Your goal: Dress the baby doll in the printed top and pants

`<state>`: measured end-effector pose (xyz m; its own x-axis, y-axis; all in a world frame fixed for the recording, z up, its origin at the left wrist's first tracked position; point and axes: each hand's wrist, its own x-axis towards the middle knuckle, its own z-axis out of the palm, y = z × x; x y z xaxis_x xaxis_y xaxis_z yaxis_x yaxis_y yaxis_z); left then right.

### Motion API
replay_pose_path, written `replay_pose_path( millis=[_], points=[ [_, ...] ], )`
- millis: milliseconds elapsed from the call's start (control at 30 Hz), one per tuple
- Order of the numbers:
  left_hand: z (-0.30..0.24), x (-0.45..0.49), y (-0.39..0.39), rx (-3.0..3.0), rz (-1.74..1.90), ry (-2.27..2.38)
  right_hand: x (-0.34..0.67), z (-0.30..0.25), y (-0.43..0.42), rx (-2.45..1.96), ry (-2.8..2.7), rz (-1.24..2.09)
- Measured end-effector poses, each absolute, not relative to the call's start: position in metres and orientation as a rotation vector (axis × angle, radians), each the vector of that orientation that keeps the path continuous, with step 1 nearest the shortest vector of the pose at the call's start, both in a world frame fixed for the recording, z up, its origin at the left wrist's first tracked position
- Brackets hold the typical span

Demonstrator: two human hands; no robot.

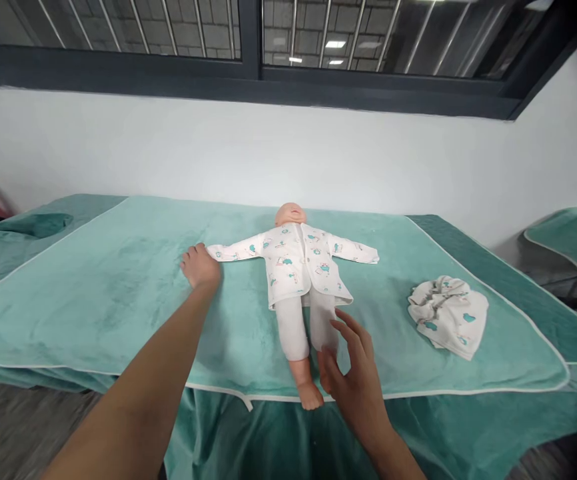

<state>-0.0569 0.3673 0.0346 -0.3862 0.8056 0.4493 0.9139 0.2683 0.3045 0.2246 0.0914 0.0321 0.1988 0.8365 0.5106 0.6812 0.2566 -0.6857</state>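
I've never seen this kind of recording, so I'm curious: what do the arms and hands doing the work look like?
The left hand and right hand are human and ungloved. The left forearm and right forearm are bare where they show, with no sleeve, watch, bracelet or cable visible.

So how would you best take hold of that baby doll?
Probably by the doll's torso, with the left hand and right hand one from each side, just below the sleeved arms: it lies face up, arms spread wide, leaving both flanks reachable.
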Motion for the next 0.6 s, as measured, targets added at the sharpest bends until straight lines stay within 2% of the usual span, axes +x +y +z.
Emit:
replay_pose_path(
  millis=[267,400,600],
  points=[
    [0.033,-0.067,0.368,-1.554,-0.942,-2.374,0.295,0.007,0.085,-1.613,-1.389,0.077],
    [0.032,-0.067,0.371,-1.567,-1.054,-2.333,0.349,-0.003,0.076,-1.685,-1.308,-0.145],
    [0.036,-0.062,0.371,-1.638,-1.030,-2.223,0.392,-0.001,0.063,-1.796,-1.224,-0.453]
  ],
)
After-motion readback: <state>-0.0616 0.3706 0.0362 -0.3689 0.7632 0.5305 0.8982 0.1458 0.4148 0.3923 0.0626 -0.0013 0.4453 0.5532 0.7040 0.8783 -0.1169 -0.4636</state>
